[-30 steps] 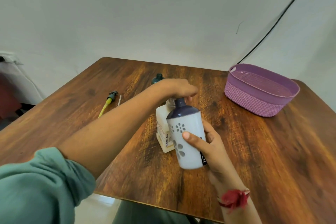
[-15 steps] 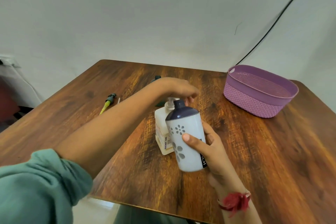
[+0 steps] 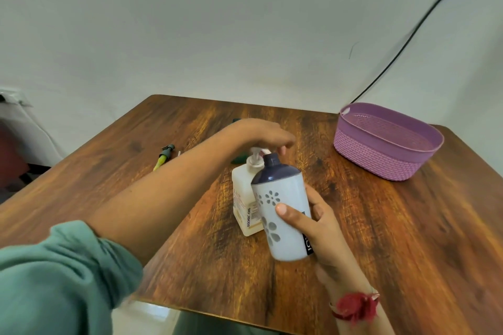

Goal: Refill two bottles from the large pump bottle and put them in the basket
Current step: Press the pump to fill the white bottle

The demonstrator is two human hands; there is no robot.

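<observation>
While my left hand (image 3: 268, 136) presses the cream pump bottle's (image 3: 245, 198) head, my right hand (image 3: 313, 223) clasps the light, smooth, slippery-looking white flower-printed plastic bottle (image 3: 283, 215) mid-body beside it.

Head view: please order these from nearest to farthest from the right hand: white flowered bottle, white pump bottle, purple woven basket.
1. White flowered bottle, held in the right hand.
2. White pump bottle, just left, behind it.
3. Purple woven basket, far right.

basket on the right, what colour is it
Purple, with a woven-look pattern on its wall; it shows clearly in the head view.
</observation>
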